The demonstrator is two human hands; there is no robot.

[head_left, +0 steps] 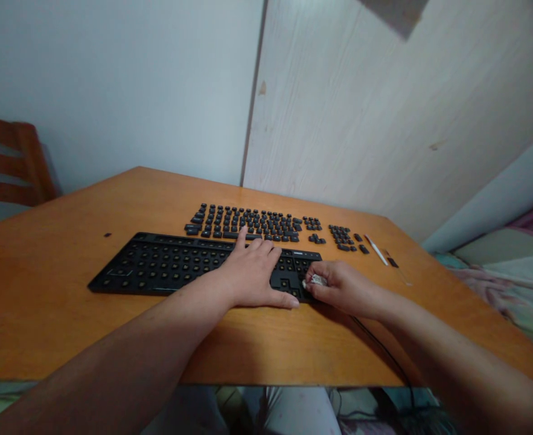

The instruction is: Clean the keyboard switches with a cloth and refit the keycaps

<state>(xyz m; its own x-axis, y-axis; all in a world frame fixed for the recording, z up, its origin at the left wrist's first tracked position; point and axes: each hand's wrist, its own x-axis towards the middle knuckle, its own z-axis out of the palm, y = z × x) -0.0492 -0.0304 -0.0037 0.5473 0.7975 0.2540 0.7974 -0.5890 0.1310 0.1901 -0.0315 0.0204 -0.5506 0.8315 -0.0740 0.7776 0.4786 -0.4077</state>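
A black keyboard (171, 266) with its keycaps off lies on the wooden table, bare key posts showing. My left hand (255, 272) rests flat across its middle, fingers spread and thumb stretched toward the right. Over the number-pad end, my right hand (334, 284) is closed around a crumpled white wad (318, 280), perhaps tissue or cloth, pressed against the keyboard. Behind the keyboard the loose black keycaps (252, 222) are laid out in rows, with smaller groups of keycaps (340, 235) to the right.
On the table (112, 338) a white pen-like stick (376, 250) and a small dark-ended tool (393, 262) lie at the right. A black cable (384, 347) runs over the front edge. A wooden chair (12, 160) stands at left; a wall (157, 84) rises behind.
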